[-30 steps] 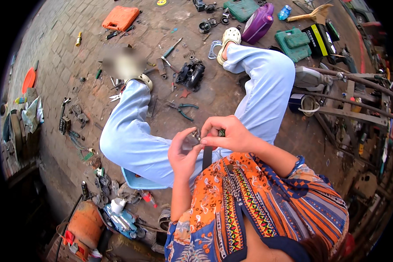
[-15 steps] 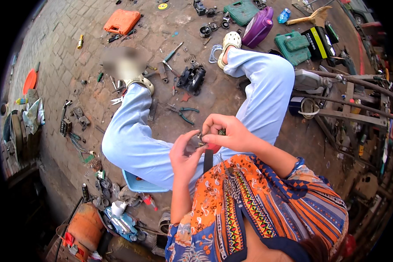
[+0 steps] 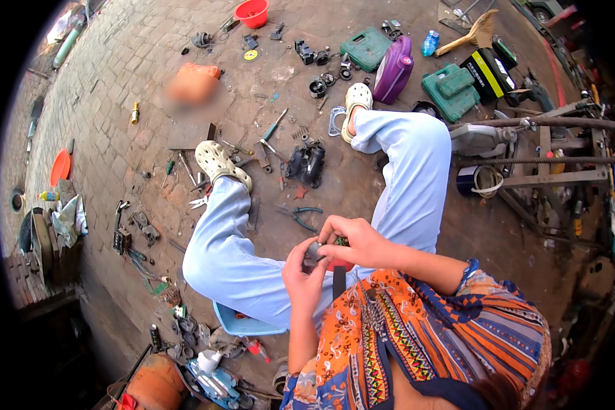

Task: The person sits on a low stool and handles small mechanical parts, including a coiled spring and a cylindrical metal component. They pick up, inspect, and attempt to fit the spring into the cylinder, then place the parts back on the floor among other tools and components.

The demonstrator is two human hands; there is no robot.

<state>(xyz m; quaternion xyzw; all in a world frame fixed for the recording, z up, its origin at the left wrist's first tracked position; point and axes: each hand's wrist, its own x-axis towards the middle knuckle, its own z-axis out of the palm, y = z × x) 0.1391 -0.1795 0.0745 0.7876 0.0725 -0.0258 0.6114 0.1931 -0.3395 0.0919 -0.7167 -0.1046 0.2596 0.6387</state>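
My hands meet above my lap, both with fingers closed on a small dark grey metal part (image 3: 313,251). My left hand (image 3: 303,276) pinches it from the left between thumb and fingers. From the other side, my right hand (image 3: 361,246) grips its edge; its exact kind is too small to tell. Just under my right hand shows something red (image 3: 340,264), with a dark strap-like strip (image 3: 339,281) below it. A bit of green peeks out by the right fingers. Nearest on the ground lie open pliers (image 3: 297,214) with dark green handles.
Around my feet are a black engine part (image 3: 305,164), a screwdriver (image 3: 275,126) and scattered metal parts. A purple jug (image 3: 394,70) and green cases (image 3: 451,93) stand beyond my right foot. A metal frame (image 3: 547,179) is at right; a blue tray (image 3: 249,324) sits under my left leg.
The view has shifted, so a red basin now shows at the far edge. My fingers have closed nearer together, and the grey part's flat, round face now shows between them.
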